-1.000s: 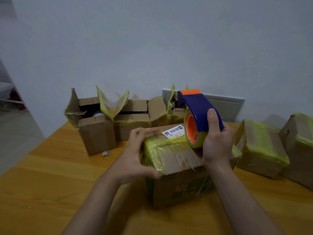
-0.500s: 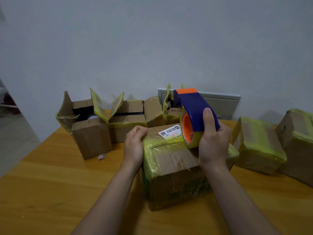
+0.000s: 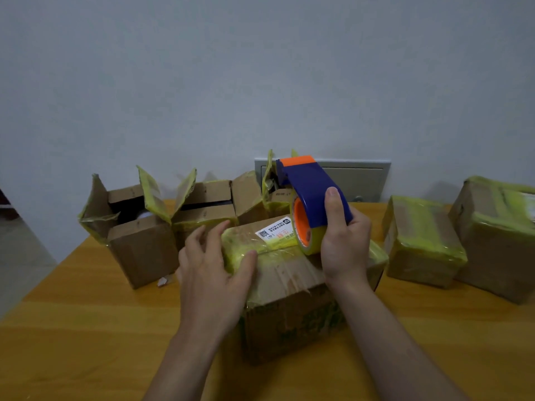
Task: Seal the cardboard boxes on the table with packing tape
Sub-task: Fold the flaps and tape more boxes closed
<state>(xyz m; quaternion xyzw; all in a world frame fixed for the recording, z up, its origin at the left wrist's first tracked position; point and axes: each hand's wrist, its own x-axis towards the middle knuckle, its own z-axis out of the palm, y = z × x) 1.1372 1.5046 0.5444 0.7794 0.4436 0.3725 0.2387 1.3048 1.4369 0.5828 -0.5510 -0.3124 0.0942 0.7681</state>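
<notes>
A cardboard box with yellowish tape across its top and a white label stands in front of me on the wooden table. My left hand lies flat on the box's left top edge, fingers spread over the tape. My right hand grips a blue and orange tape dispenser, whose yellow roll rests on the box top next to the label.
Two open boxes with raised flaps stand at the back left, a third open one behind the dispenser. Two taped boxes sit at the right. A grey panel is set in the wall.
My left hand has slid from the box's far left corner back toward me and flattened on the top. The dispenser has stayed at nearly the same spot on the box.
</notes>
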